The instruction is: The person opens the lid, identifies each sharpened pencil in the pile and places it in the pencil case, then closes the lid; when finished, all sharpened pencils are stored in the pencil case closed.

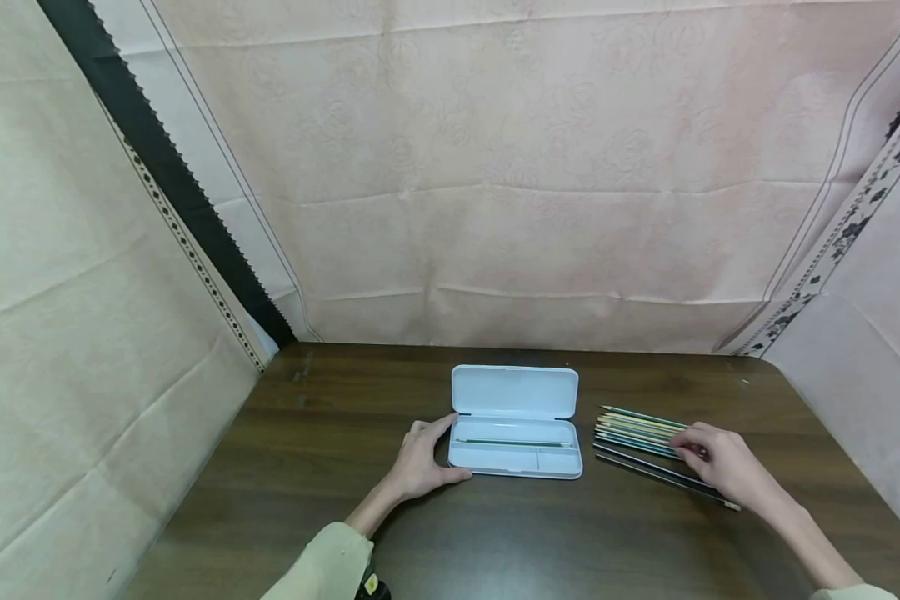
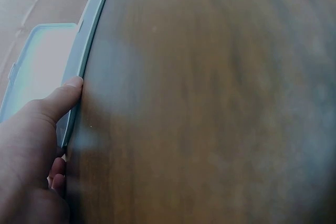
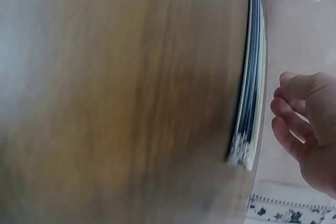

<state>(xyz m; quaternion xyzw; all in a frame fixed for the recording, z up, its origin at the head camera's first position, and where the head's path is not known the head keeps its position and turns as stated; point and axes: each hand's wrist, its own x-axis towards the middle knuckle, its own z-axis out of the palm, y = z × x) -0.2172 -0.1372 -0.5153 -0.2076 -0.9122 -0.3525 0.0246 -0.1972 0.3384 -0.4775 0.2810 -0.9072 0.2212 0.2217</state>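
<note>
An open light-blue pencil case (image 1: pixel 513 392) lies on the table, its lid tipped back. One green pencil (image 1: pixel 513 442) rests lengthwise inside. My left hand (image 1: pixel 422 462) grips the case's left end, the thumb on its front edge and fingers toward the back corner; the left wrist view shows the thumb (image 2: pixel 68 94) against the case's side. Right of the case lies a row of green, yellow and blue pencils (image 1: pixel 633 429), with dark pencils (image 1: pixel 660 477) in front. Over their right ends hovers my right hand (image 1: pixel 727 467), its fingers loosely bent; I see nothing held in the right wrist view.
A dark brown wooden table (image 1: pixel 510 542) carries everything. Pale patterned cloth (image 1: pixel 525 183) hangs behind its back edge, with more cloth (image 1: pixel 97 333) along the left side and on the right.
</note>
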